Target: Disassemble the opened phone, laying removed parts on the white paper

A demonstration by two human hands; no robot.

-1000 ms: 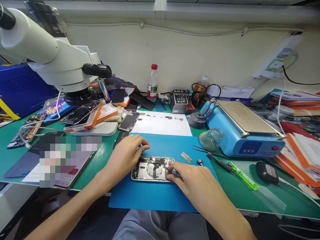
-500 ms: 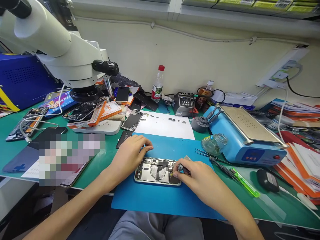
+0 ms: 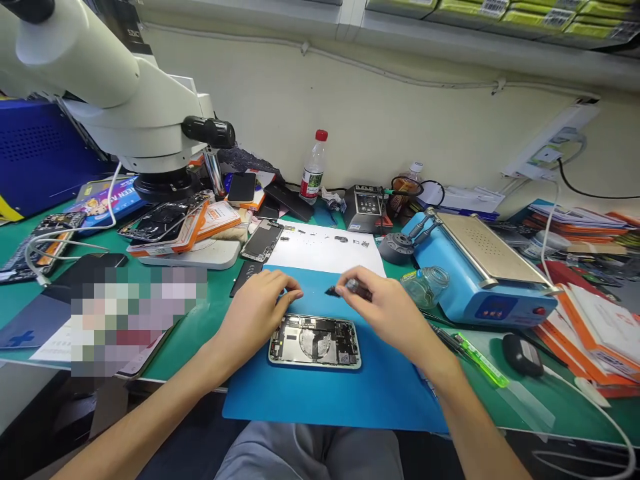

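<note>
Pinched between the thumb and fingertips of my right hand (image 3: 385, 303) is a slim tool with a small dark part (image 3: 331, 291) at its tip, lifted above the blue mat (image 3: 320, 393) just behind the opened phone (image 3: 315, 341). My left hand (image 3: 257, 310) holds nothing; it lies loosely curled on the mat, fingers resting against the phone's upper left corner. The phone lies flat near the mat's middle, its back off and its boards and round coil showing. Behind the mat a white sheet (image 3: 325, 253) carries tiny parts set in rows. To my right stand a glass jar (image 3: 425, 283) and a blue heating plate (image 3: 480, 273); to my left a white microscope (image 3: 120, 113) looms over the green bench.
</note>
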